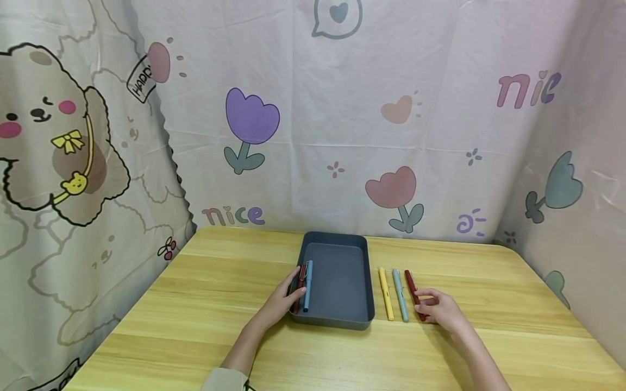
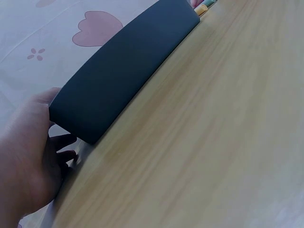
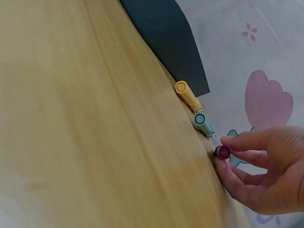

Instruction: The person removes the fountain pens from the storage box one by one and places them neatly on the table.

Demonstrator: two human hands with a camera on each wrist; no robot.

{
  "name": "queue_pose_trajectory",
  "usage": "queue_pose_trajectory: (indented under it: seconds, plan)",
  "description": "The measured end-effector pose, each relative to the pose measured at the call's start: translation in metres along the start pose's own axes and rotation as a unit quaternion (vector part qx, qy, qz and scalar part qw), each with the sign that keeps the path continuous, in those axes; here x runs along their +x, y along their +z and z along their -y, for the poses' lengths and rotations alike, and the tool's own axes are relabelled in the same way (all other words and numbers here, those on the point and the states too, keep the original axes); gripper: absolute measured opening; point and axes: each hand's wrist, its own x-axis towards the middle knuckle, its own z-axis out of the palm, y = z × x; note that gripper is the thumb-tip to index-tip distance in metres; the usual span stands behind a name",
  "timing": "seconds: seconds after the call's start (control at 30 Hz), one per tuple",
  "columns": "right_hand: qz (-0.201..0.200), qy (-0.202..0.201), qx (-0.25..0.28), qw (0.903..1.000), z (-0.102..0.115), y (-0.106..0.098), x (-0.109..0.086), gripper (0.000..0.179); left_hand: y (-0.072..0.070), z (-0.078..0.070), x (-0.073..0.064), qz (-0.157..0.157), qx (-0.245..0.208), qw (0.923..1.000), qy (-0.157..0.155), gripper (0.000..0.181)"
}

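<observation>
My left hand [image 1: 277, 305] holds the left wall of a dark grey tray [image 1: 339, 282], its thumb over the rim and the other fingers along the outside. Inside the tray, beside that thumb, a dark red pen [image 1: 301, 275] and a blue pen [image 1: 308, 282] lie lengthwise. To the right of the tray, my right hand [image 1: 442, 314] pinches another dark red pen [image 1: 411, 282] near its front end. The right wrist view shows thumb and fingers on either side of this dark red pen [image 3: 223, 152], close to the tabletop.
Between the tray and my right hand, a yellow pen [image 1: 386, 293] and a light blue pen [image 1: 400, 296] lie side by side on the wooden table [image 1: 235, 255]. A printed cloth [image 1: 318, 108] hangs behind the table and along its sides.
</observation>
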Motion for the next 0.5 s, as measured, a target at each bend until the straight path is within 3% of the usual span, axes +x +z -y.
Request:
queue_pose_trajectory:
  seconds: [0.5]
  plan:
    - [-0.006,-0.011,-0.034,0.9993,0.0072,0.0026,-0.0044,0.034,0.0000,0.0003,0.0000,-0.002,0.003,1.0000,0.002,0.061]
